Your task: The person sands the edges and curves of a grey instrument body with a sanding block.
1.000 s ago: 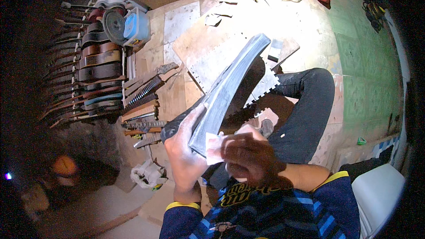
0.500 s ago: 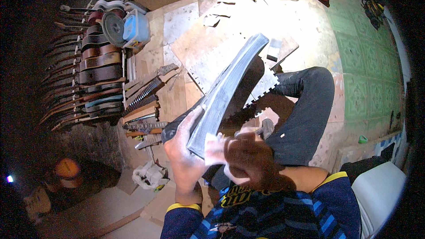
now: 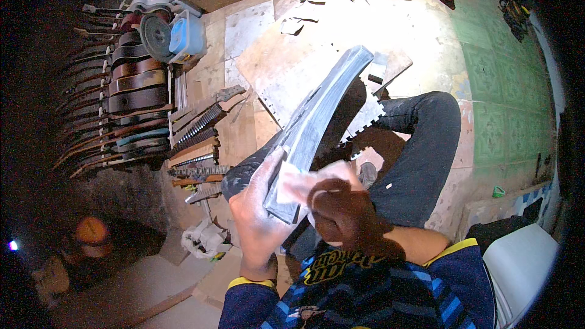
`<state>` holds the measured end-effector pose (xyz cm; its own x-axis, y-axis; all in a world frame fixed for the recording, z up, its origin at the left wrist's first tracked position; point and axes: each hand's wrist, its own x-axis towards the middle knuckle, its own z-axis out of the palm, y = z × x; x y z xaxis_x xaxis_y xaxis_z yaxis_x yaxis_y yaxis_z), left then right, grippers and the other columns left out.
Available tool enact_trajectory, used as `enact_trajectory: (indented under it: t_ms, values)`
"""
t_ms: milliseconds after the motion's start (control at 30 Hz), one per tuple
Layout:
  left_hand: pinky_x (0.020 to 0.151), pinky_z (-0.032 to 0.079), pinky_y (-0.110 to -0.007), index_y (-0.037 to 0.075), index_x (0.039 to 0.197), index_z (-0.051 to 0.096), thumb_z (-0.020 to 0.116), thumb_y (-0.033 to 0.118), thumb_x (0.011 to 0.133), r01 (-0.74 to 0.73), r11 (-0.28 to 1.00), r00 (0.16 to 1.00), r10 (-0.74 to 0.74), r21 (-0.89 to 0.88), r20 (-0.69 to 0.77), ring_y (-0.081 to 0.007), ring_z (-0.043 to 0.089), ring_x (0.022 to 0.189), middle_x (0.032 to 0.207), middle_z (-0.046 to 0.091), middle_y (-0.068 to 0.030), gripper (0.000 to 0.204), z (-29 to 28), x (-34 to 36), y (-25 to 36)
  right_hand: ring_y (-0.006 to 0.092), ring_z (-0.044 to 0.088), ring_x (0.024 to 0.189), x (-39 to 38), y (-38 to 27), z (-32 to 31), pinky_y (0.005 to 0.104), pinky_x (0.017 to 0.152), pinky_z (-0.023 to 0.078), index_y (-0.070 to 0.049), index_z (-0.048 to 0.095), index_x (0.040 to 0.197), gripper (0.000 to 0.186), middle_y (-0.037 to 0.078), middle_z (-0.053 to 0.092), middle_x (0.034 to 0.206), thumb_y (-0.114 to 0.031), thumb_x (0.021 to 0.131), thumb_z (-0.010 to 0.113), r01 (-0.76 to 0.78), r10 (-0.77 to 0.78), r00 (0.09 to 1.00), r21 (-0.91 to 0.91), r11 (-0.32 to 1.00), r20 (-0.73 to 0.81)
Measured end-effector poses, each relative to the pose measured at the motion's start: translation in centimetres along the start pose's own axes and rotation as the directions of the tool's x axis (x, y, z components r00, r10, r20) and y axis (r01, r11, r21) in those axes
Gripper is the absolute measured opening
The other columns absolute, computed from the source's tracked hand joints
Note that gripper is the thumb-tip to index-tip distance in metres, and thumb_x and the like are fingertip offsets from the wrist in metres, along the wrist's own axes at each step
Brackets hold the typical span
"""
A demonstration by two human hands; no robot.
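Observation:
A long, curved guitar-body-like piece (image 3: 323, 119) lies across my lap, slanting up to the far right. Its upward edge is grey-black, streaked with pale dust. My left hand (image 3: 256, 207) grips its near end from the left, the thumb lying along its side. Pressed to that near end is a pale flat pad (image 3: 287, 186), which looks like sandpaper but is blurred. My right hand (image 3: 335, 201) is closed on the pad, with its fingers smeared by motion and partly in shadow.
Several guitars (image 3: 140, 85) stand in a row at the left. Beside them are a clear tub (image 3: 189, 39) and several guitar necks (image 3: 201, 131). A small block (image 3: 377, 68) lies on a board beyond my knees. A white chair (image 3: 524, 262) is at the right.
My right hand and the pad have moved slightly up and left along the piece's near end. The piece has shifted a little to the right with my left hand still on it.

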<state>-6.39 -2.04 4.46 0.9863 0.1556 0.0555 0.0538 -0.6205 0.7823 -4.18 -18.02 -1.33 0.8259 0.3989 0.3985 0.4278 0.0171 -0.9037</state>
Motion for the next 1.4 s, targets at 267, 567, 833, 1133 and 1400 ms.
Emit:
enact_trajectory:
  t_ms: [267, 567, 833, 1133, 1400]
  values:
    - [0.094, 0.054, -0.035, -0.005, 0.130, 0.062, 0.077, 0.012, 0.076, -0.060, 0.997, 0.996, 0.062, 0.038, -0.065, -0.0297, 0.072, 0.110, 0.118, 0.072, -0.0221, 0.059, -0.1, -0.2, -0.3, 0.0230, 0.064, 0.076, 0.5, -0.3, 0.6, 0.0384, 0.073, 0.049, -0.007, 0.074, 0.116, 0.050, 0.003, 0.060, 0.082, -0.007, 0.067, 0.076, 0.109, -0.111, 0.994, -0.118, 0.987, -0.012]
    - [0.096, 0.052, -0.036, -0.004, 0.126, 0.064, 0.078, 0.012, 0.074, -0.033, 0.999, 0.995, 0.031, -0.017, -0.098, -0.0281, 0.072, 0.110, 0.116, 0.072, -0.0216, 0.056, 0.4, 0.0, -0.4, 0.0210, 0.057, 0.080, 0.3, 0.0, 0.2, 0.0379, 0.079, 0.044, -0.008, 0.072, 0.123, 0.058, 0.000, 0.056, 0.083, -0.014, 0.065, 0.071, 0.178, -0.181, 0.983, -0.182, 0.967, -0.003]
    - [0.096, 0.053, -0.036, -0.004, 0.126, 0.063, 0.079, 0.013, 0.074, -0.071, 0.996, 0.990, 0.077, 0.053, -0.119, -0.0283, 0.071, 0.110, 0.116, 0.072, -0.0213, 0.057, 0.3, 0.3, 0.0, 0.0235, 0.059, 0.085, -0.4, -1.0, 0.1, 0.0420, 0.083, 0.044, -0.016, 0.069, 0.129, 0.055, 0.006, 0.066, 0.104, -0.008, 0.074, 0.066, 0.127, -0.104, 0.991, -0.361, 0.924, 0.084]
    - [0.095, 0.054, -0.038, -0.005, 0.128, 0.062, 0.082, 0.015, 0.072, -0.048, 0.998, 0.988, 0.055, 0.047, -0.144, -0.0308, 0.072, 0.108, 0.118, 0.071, -0.0217, 0.063, 0.8, -0.2, -0.7, 0.0185, 0.059, 0.095, -1.1, -0.3, 0.6, 0.0386, 0.080, 0.044, -0.022, 0.073, 0.124, 0.042, -0.005, 0.067, 0.130, -0.019, 0.083, 0.067, 0.081, -0.046, 0.993, -0.354, 0.932, 0.105]
    - [0.096, 0.053, -0.037, -0.006, 0.135, 0.056, 0.084, 0.017, 0.075, -0.017, 1.000, 0.992, 0.018, 0.004, -0.127, -0.0291, 0.070, 0.112, 0.122, 0.069, -0.0251, 0.070, 0.2, -0.3, 0.0, 0.0261, 0.063, 0.100, -1.0, -0.9, 1.5, 0.0401, 0.090, 0.048, -0.007, 0.071, 0.110, 0.026, 0.012, 0.065, 0.133, 0.002, 0.088, 0.062, -0.145, 0.147, 0.989, 0.064, 0.987, -0.032]
